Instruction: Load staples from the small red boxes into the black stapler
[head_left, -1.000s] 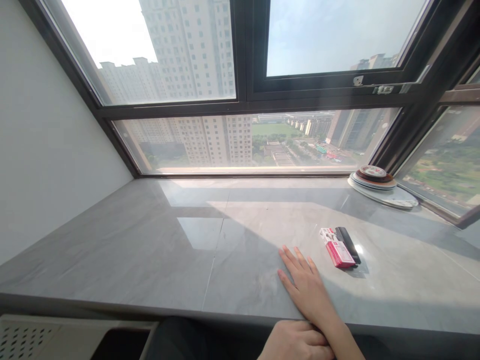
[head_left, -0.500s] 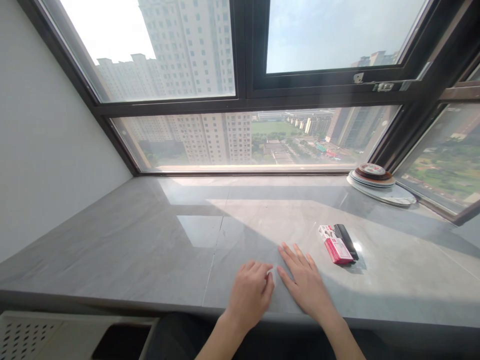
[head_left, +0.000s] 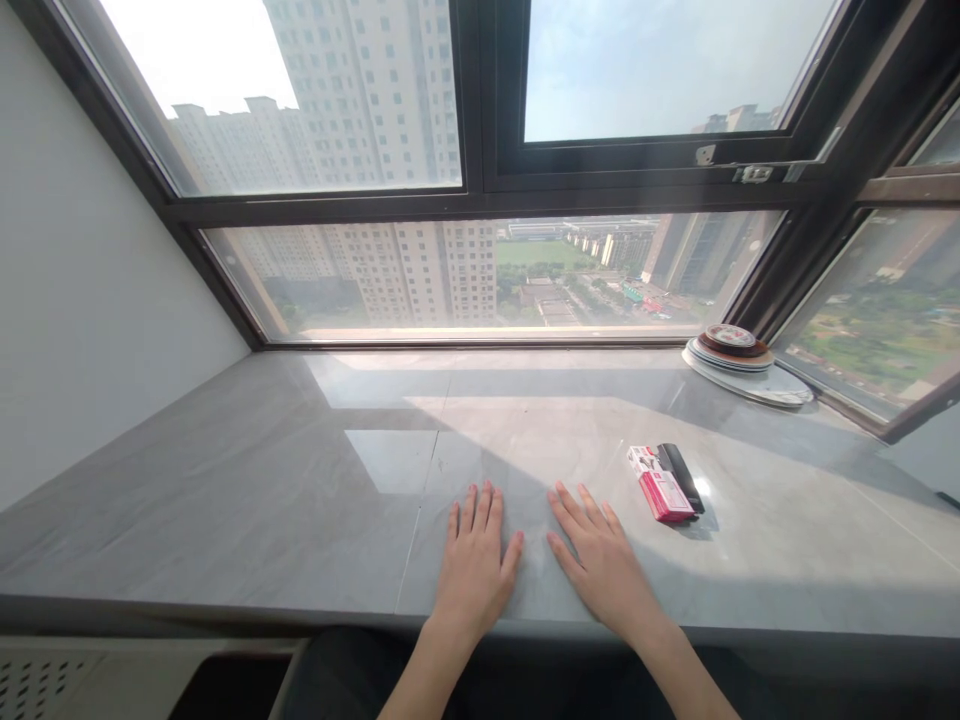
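My left hand [head_left: 476,560] lies palm down on the grey marbled sill [head_left: 247,500], fingers stretched out and thumb apart, holding nothing. Beside it, to the right, my right hand [head_left: 600,560] also rests flat on the surface with its fingers spread. Just beyond the right hand, a pink and white small box [head_left: 661,486] lies on the sill. Against the box's right side is a black object that looks like a stapler [head_left: 681,478]; its kind is not fully clear.
A stack of plates [head_left: 739,360] of several sizes sits in the far right corner by the window frame [head_left: 480,206]. A white wall [head_left: 90,300] bounds the left side. Below the front edge at left is a pale perforated surface [head_left: 45,680]. A small dark object [head_left: 949,499] shows at the right edge.
My left hand has opened from curled fingers to lying flat and has moved slightly left. The right hand stays flat on the sill. The view has shifted slightly.
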